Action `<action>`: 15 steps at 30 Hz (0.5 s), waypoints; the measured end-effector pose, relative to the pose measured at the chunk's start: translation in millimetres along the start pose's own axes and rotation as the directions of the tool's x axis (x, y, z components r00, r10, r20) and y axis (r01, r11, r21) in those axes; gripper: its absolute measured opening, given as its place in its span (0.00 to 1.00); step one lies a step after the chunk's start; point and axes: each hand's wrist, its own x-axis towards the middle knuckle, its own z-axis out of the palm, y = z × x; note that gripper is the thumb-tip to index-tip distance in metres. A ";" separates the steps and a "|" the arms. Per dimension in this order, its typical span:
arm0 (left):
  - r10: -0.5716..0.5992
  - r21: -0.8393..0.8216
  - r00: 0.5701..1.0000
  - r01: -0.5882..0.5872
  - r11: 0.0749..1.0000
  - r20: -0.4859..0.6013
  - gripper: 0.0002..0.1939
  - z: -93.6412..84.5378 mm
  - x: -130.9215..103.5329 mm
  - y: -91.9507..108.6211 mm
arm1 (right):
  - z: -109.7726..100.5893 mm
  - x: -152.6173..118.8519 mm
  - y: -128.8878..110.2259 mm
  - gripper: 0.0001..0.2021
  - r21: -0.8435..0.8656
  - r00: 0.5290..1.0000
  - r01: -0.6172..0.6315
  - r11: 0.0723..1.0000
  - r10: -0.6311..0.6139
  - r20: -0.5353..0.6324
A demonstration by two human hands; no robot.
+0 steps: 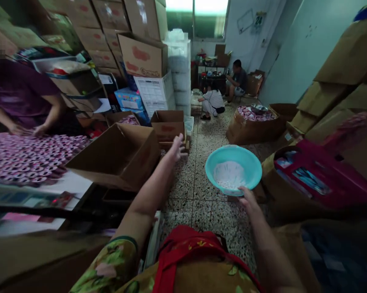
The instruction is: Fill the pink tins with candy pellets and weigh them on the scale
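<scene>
A turquoise plastic basin [253, 173] hangs over the speckled floor, with white stuff at its bottom that I cannot make out. My right hand [246, 197] grips its near rim, the thumb laid over the edge and the fingers partly hidden underneath. To the left, my left hand [179, 147] reaches forward with its fingers apart and holds nothing. Closest to that hand are a small open cardboard box [167, 126] just beyond it and a larger open cardboard box [131, 150] to its left.
At left, a person in purple [27, 97] works at a table covered with small pink items [31, 156]. A carton of pink packets [252, 122] carries a metal bowl [259, 108]. A magenta plastic basket [329, 179] stands at right. Two people sit or crouch at the back.
</scene>
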 end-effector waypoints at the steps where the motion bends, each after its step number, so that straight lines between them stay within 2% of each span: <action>1: 0.058 -0.019 0.994 -0.060 0.998 -0.096 0.48 -1.5 30.9 21.2 | 21.0 23.7 -20.6 0.14 0.000 1.000 -0.028 1.000 0.028 -0.007; 3: 0.164 -0.020 0.954 -0.175 0.984 -0.249 0.43 -13.7 83.3 48.4 | 57.9 71.3 -59.8 0.17 0.011 0.999 -0.049 0.999 0.049 -0.011; 4: 0.207 -0.009 0.937 -0.218 0.976 -0.281 0.39 -22.3 104.6 52.2 | 73.7 95.4 -77.3 0.18 0.021 0.999 -0.051 0.998 0.051 -0.014; 6: 0.234 0.021 0.937 -0.236 0.971 -0.261 0.34 -38.7 139.1 39.3 | 100.7 144.4 -106.7 0.18 0.044 0.999 -0.046 0.998 0.047 -0.024; 7: 0.197 0.042 0.954 -0.192 0.980 -0.225 0.33 -44.7 153.8 23.8 | 112.3 168.8 -118.2 0.18 0.055 0.999 -0.041 0.998 0.043 -0.031; 9: -0.056 0.128 0.985 0.077 0.989 -0.165 0.31 -49.1 181.4 -17.4 | 132.9 216.0 -135.5 0.18 0.066 0.998 -0.033 0.997 0.037 -0.052; 10: -0.192 0.194 0.962 0.230 0.954 -0.196 0.30 -46.7 195.2 -39.2 | 142.0 238.1 -142.0 0.18 0.064 0.997 -0.030 0.998 0.034 -0.075; 11: -0.278 0.215 0.936 0.324 0.921 -0.218 0.28 -40.8 209.3 -59.2 | 150.4 258.9 -147.8 0.18 0.058 0.994 -0.030 0.998 0.036 -0.103; 13: -0.389 0.243 0.884 0.449 0.860 -0.258 0.22 -19.2 239.9 -88.4 | 163.8 296.4 -158.5 0.18 0.029 0.985 -0.046 0.999 0.050 -0.163; 15: -0.457 0.291 0.855 0.515 0.806 -0.247 0.18 12.5 277.0 -100.5 | 171.7 330.2 -169.5 0.16 -0.010 0.983 -0.044 0.999 0.042 -0.180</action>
